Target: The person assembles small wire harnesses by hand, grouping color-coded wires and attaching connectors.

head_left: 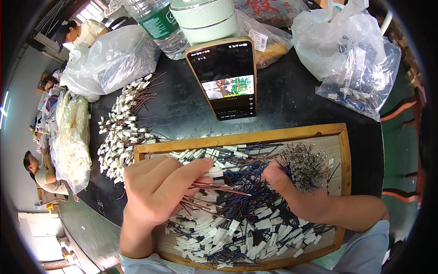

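Observation:
My left hand (157,189) is closed on several brown wires (214,186) and pinches a white connector (214,172) between thumb and forefinger. Opposite it, my right hand (296,194) is closed round a bundle of blue wires with metal terminals (303,166) fanning out at their far ends. A blue wire stretches between the connector and my right thumb. Both hands are over a wood-rimmed tray (246,137), in which many white connectors with blue wires (223,235) lie heaped. How many wires each hand grips is hidden by the fingers.
A phone (223,77) with a lit screen stands behind the tray. Left of the tray a pile of white connectors with brown wires (121,132) lies on the black table (178,109). Plastic bags (360,59), a water bottle (157,27) and a pale green container (205,20) line the back. People sit far left.

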`<control>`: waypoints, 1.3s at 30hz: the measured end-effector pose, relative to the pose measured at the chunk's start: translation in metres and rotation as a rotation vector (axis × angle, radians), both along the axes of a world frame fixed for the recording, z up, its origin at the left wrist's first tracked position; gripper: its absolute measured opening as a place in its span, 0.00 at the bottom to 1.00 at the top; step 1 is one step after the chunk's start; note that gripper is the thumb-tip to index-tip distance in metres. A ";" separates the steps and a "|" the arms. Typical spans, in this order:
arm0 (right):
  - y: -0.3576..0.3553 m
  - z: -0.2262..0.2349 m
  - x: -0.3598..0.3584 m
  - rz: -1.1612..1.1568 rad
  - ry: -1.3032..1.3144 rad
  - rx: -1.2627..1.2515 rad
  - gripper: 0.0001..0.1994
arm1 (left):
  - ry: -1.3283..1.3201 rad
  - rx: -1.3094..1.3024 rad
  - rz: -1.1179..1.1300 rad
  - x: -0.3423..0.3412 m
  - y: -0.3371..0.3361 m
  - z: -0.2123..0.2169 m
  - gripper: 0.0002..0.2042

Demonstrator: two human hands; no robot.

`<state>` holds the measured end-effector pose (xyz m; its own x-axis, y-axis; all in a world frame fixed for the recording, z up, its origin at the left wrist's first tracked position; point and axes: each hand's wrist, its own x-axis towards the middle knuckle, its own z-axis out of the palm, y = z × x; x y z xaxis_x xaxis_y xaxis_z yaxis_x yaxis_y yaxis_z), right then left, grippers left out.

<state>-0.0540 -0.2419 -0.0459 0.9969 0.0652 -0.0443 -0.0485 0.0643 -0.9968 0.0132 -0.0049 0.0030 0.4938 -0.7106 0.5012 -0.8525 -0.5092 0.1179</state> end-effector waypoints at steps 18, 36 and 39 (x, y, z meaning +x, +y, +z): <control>-0.008 0.003 0.002 0.135 -0.316 -0.315 0.04 | 0.666 -0.169 0.006 0.005 0.004 -0.006 0.08; -0.001 0.005 -0.002 0.315 0.351 0.238 0.14 | 1.810 -1.466 0.120 0.019 -0.001 -0.028 0.09; 0.001 0.002 0.002 0.222 0.107 0.190 0.15 | 1.737 -1.317 0.077 0.015 -0.006 -0.028 0.11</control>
<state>-0.0522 -0.2412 -0.0443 0.9476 0.2982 -0.1146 -0.1866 0.2254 -0.9562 0.0277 -0.0112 -0.0249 0.8683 -0.3908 -0.3054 0.4730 0.4672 0.7470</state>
